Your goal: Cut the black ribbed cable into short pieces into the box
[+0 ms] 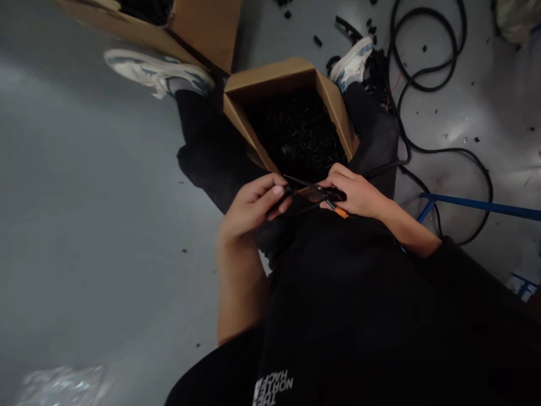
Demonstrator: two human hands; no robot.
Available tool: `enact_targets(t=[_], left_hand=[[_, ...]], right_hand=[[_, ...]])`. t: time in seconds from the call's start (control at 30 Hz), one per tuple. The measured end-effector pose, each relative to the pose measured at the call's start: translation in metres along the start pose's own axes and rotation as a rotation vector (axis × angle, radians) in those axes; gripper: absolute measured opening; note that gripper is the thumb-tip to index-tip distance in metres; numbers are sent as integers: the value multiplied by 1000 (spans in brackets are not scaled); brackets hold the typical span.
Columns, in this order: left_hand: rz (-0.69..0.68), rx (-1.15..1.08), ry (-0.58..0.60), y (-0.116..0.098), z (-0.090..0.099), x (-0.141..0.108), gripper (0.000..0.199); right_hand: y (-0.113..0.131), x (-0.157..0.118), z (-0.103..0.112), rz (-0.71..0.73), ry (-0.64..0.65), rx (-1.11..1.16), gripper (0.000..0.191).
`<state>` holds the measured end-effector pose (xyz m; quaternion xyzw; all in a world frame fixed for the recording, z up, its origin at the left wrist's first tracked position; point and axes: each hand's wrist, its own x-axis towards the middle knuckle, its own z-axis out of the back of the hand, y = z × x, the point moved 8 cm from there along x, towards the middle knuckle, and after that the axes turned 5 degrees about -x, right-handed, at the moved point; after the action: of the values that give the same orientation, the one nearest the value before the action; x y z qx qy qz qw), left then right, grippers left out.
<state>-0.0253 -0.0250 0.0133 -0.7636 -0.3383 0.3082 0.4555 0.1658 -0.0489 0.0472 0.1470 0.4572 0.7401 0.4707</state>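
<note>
The left hand (pixel 253 206) and right hand (pixel 355 194) sit close together at the person's lap, both closed on a small hand tool (pixel 316 195) with an orange-marked grip; its exact kind is hard to make out behind the fingers. A black cable (pixel 386 168) leads from beside the right hand toward a loose coil (pixel 426 51) on the grey floor (pixel 105 197). Just beyond the hands, a cardboard box (pixel 270 79) rests between the legs, filled with small black pieces (pixel 296 135). More pieces (pixel 316 40) lie scattered on the floor. A second cardboard box (pixel 203 28) is cut off at the top edge, and a blue metal bar (pixel 477 203) runs off the right edge.
</note>
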Motion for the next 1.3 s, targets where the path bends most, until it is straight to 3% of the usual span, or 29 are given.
enact_targets(t=[0.13,0.23,0.3,0.37,0.63,0.77,0.9,1.0,1.07,1.2,1.3], left_hand=[[-92,-81,-100,1,15,0,36],[-192,-149,-290,2,24,1,36],[-205,-201,-414,6,27,0,37],[-168,-228,-458,10,24,1,37],[-8,-232,-313,12,4,7,33],[-71,-279,-344,18,4,12,51],[-163,-241,-351,24,-1,16,47],[-205,-160,-369,20,-2,13,48],[-191,-96,-360,15,-2,10,47],[-110,-4,-207,8,-13,9,45],[-125,1,-232,5,-14,8,44]], right_hand=[[-7,-1,1,-37,0,9,34],[-9,-1,0,-70,13,9,37],[-6,0,-2,-79,41,-9,38],[-2,1,-3,-79,57,-54,39],[7,0,-1,-52,52,-245,38],[5,1,6,-68,-31,-172,34],[4,1,15,-87,-161,-68,30],[3,1,15,-63,-157,-9,29],[3,2,12,-42,-117,23,31],[4,3,10,5,-127,65,40],[3,3,10,20,-178,61,48]])
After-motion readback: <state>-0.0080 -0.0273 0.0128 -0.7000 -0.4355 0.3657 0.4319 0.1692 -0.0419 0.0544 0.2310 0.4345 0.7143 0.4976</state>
